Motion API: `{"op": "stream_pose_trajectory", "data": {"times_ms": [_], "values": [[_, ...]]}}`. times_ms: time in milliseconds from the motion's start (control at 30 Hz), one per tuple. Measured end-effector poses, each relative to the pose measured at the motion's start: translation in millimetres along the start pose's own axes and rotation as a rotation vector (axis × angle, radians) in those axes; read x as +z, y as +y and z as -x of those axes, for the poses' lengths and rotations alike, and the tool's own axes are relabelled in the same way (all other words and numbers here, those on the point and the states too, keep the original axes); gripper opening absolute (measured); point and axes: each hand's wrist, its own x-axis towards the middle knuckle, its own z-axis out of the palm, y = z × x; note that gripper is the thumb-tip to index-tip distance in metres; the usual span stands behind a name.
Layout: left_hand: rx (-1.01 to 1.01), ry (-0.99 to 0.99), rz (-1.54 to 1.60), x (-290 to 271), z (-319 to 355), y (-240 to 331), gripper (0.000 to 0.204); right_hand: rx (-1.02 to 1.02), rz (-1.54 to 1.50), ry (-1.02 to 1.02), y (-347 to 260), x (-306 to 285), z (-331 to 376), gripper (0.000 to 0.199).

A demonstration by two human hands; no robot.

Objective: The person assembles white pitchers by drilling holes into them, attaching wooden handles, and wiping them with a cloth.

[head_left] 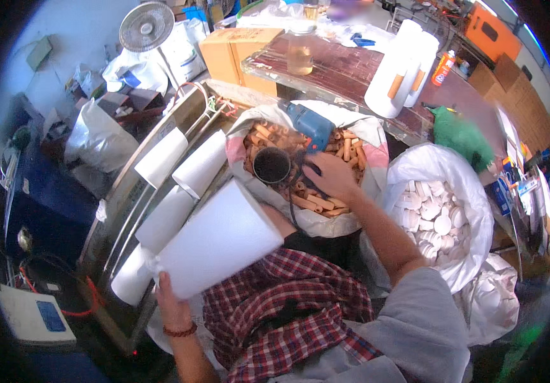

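Fingers of the left hand [171, 306] wrap a white cone [221, 239] pointing its narrow end toward the blue drill [307, 127] gripped by the right hand [332, 175] over a sack of tan tubes [345, 153].

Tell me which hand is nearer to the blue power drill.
Right. The right hand grips the blue power drill over the bag of brown tubes. The left hand is far below-left, holding the large white cone.

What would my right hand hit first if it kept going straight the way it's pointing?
Most likely the blue power drill. The right hand points up and left over the sack of tan tubes, with the drill's body just past the fingers. Depth is unclear; it may already be touching.
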Motion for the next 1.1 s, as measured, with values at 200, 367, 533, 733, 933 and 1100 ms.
{"op": "stream_pose_trajectory", "data": {"times_ms": [200, 367, 533, 733, 933, 1100], "values": [[-0.308, 0.116, -0.242, -53, 15, -40, 0.048, 0.246, 0.284, -0.194, 120, -3, 21, 0.027], [-0.215, 0.201, -0.281, -36, 24, -35, 0.046, 0.084, 0.761, -0.230, 200, 44, -5, 0.021], [-0.017, 0.175, -0.467, -57, 32, -45, 0.047, 0.077, 0.904, -0.517, 206, 51, -25, 0.017], [0.341, 0.207, -0.736, -74, 28, -59, 0.049, 0.152, 0.801, -0.528, 200, 27, -36, 0.020], [0.392, 0.034, -0.782, -64, 27, -50, 0.048, -0.095, 0.298, -0.250, -3, -69, -43, 0.024], [0.495, 0.067, -0.926, -67, 28, -50, 0.045, -0.234, -0.460, -0.439, -117, -41, -19, 0.026]]}}
